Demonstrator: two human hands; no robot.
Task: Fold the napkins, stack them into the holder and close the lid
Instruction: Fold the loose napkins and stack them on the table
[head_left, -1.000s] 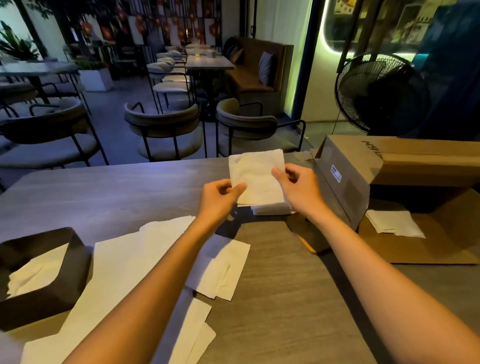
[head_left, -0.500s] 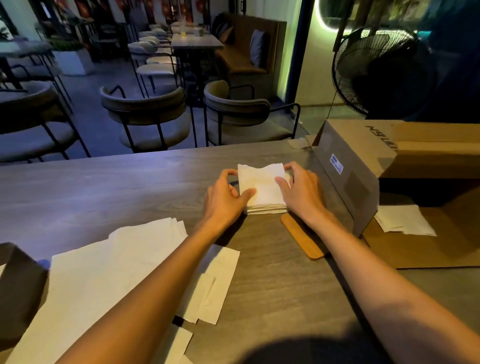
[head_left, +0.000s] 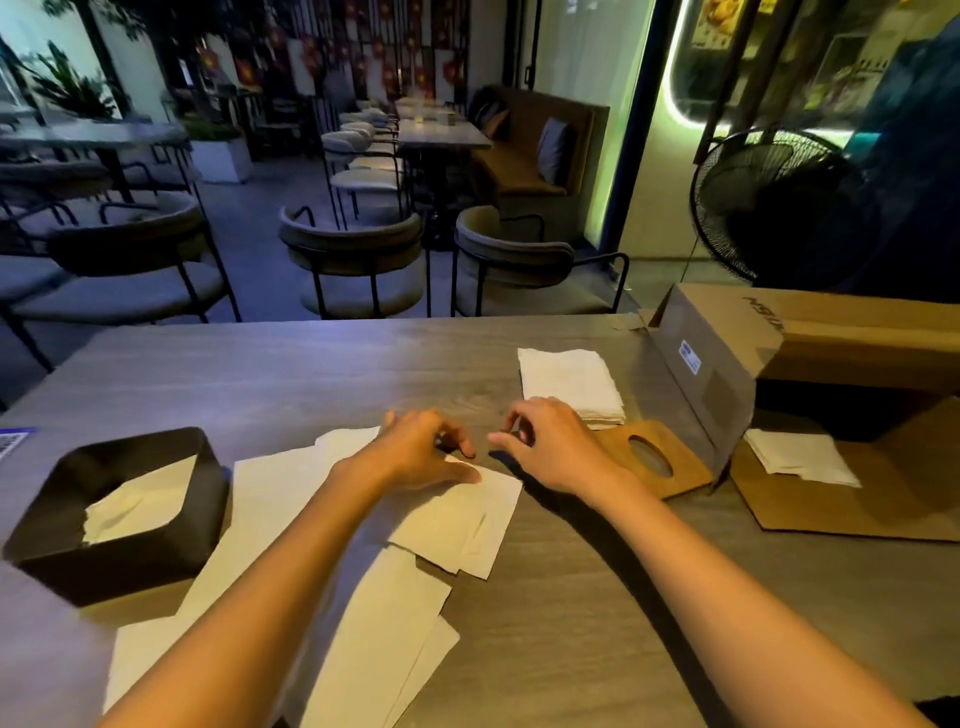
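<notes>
Head view: you're between folds, both hands over the loose napkins.
Left hand (head_left: 421, 457) rests on the top napkin (head_left: 457, 519), fingers curled, pinning not gripping; right hand (head_left: 550, 447) hovers half-open, empty. Folded stack (head_left: 571, 382) sits clear by the wooden lid (head_left: 649, 457). Holder (head_left: 119, 519) at left, one crumpled sheet inside. Napkins look thin, flat, cream.

Two bare forearms extended forward, left hand (head_left: 421, 452) palm down, fingers loosely curled, thumb outstretched, right hand (head_left: 550, 447) just beside it, fingers curled, neither gripping anything
</notes>
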